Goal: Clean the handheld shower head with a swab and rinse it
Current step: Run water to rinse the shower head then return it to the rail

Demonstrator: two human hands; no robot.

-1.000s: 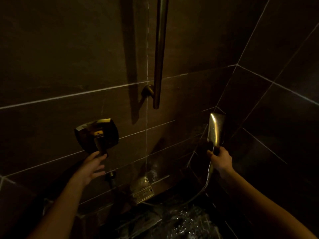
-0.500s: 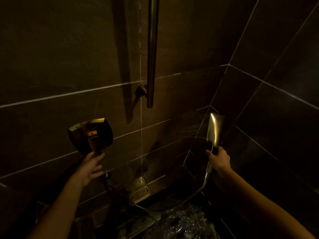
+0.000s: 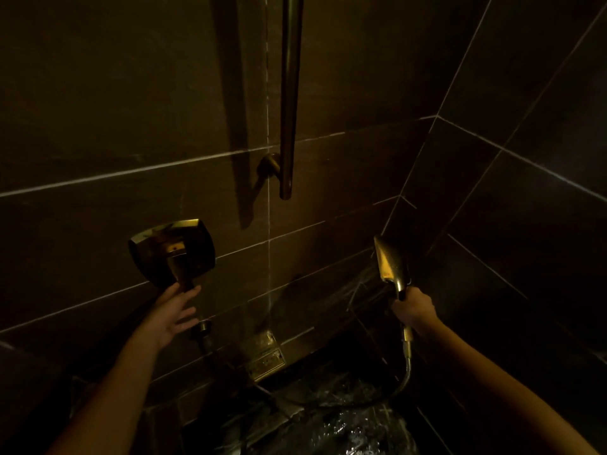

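My right hand [image 3: 414,311] grips the handle of the brass handheld shower head [image 3: 390,262], holding it upright near the corner of the dark tiled walls. Its hose [image 3: 406,372] curves down and left toward the floor. My left hand [image 3: 175,311] reaches up with straight fingers and touches the lower end of the lever on the square brass valve plate [image 3: 172,252]. No swab is in sight.
A vertical brass slide bar [image 3: 290,103] is fixed to the wall above, between my hands. A hose outlet [image 3: 203,330] and a small brass plate [image 3: 264,357] sit low on the wall. Wet glistening floor [image 3: 338,425] lies below.
The shower head has turned in my right hand, now showing more of its edge. My left hand has stayed at the valve lever. The view has shifted slightly.
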